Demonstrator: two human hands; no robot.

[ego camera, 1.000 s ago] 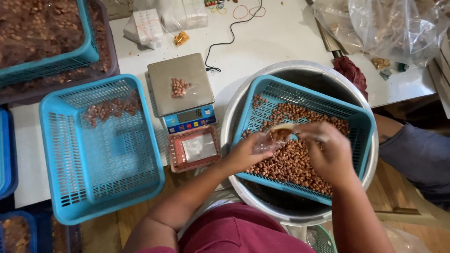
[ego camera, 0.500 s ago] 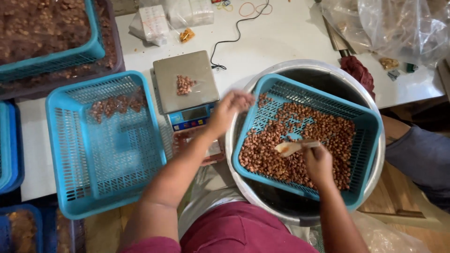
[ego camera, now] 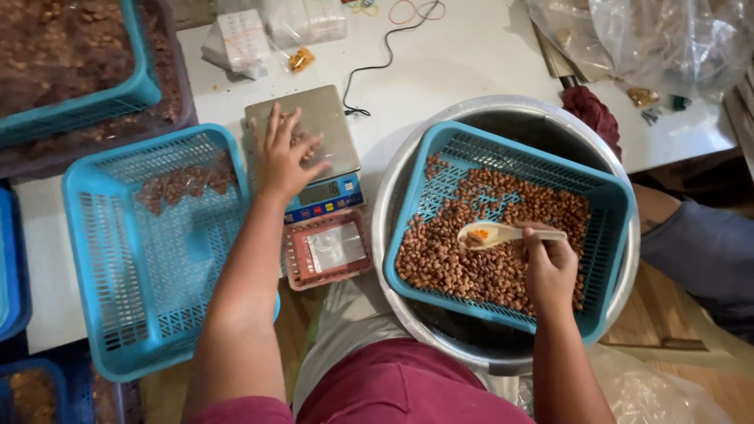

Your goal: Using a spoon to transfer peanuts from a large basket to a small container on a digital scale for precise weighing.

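While right hand [ego camera: 550, 271] grips spoon [ego camera: 491, 233], left hand [ego camera: 283, 153] covers scale [ego camera: 310, 137].

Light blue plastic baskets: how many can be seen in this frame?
3 clearly. One upper left holds brown contents, one left of the scale holds a few small bags, and one sits in the metal basin with peanuts. Darker blue ones at the left edge are cut off.

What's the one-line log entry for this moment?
left hand: flat on scale over peanut bag | right hand: holds spoon above peanuts in blue basket
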